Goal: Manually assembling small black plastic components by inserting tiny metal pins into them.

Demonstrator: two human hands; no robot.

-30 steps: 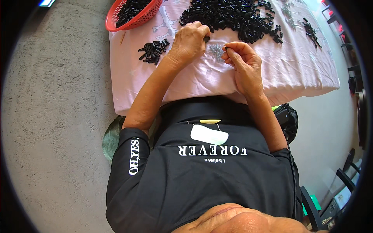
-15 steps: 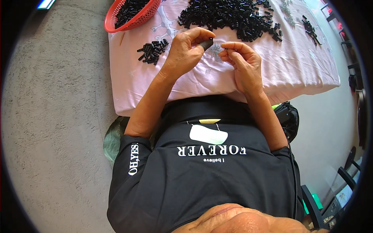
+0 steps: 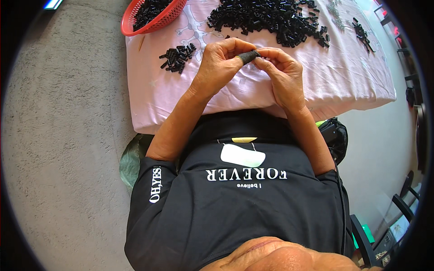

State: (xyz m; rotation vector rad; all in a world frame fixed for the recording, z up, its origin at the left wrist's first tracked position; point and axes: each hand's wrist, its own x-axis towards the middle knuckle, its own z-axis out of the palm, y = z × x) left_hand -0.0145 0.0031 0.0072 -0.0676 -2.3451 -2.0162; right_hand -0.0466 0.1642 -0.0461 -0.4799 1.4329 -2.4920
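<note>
Above the near part of the pink cloth, my left hand [image 3: 216, 67] and my right hand [image 3: 288, 81] meet at the fingertips. A dark finger cover [image 3: 247, 57] with a yellow edge sits on my left thumb. Between that thumb and the index finger, the left hand pinches a small black plastic piece [image 3: 257, 53], mostly hidden. My right thumb and index finger are closed against the same spot; whatever they hold is too small to make out. A small heap of black pieces [image 3: 177, 58] lies left of my left hand.
A large pile of black pieces [image 3: 271, 20] spreads beyond my hands on the pink cloth [image 3: 343, 86]. Far left stands a red basket [image 3: 158, 25] of them. Thin silver pins [image 3: 334, 13] and a small black cluster [image 3: 361, 35] lie far right.
My hands have come together: the right fingertips, apart from the left before, now touch the black piece at the left fingertips. The silver pins beneath are now mostly covered by my hands.
</note>
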